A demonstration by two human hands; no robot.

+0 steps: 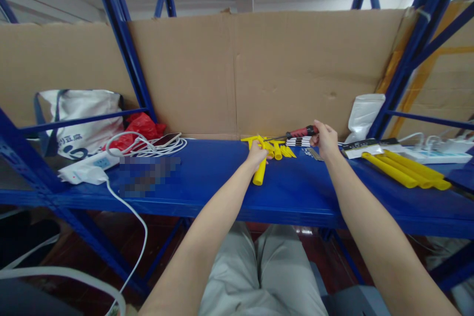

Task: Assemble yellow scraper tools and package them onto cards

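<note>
My left hand [256, 154] is closed round a yellow plastic part [259, 173], whose tube end points down toward the blue shelf's front edge. In my right hand [324, 139] is the end of a screwdriver [299, 133] with a red and black handle. The screwdriver lies nearly level, its shaft pointing left to the top of the yellow part; whether the tip touches it is too small to tell. Just right of my left hand several smaller yellow pieces [277, 151] lie on the blue shelf [215, 173]. Below my right hand is a small flat grey piece [313, 154].
Several yellow tubes [407, 170] and a white power strip [437, 156] lie at the right, near a white bag [365, 116]. At the left are a cloth bag [85, 118], red plastic [142, 128] and coiled white cables [163, 147]. Cardboard [296, 69] stands behind.
</note>
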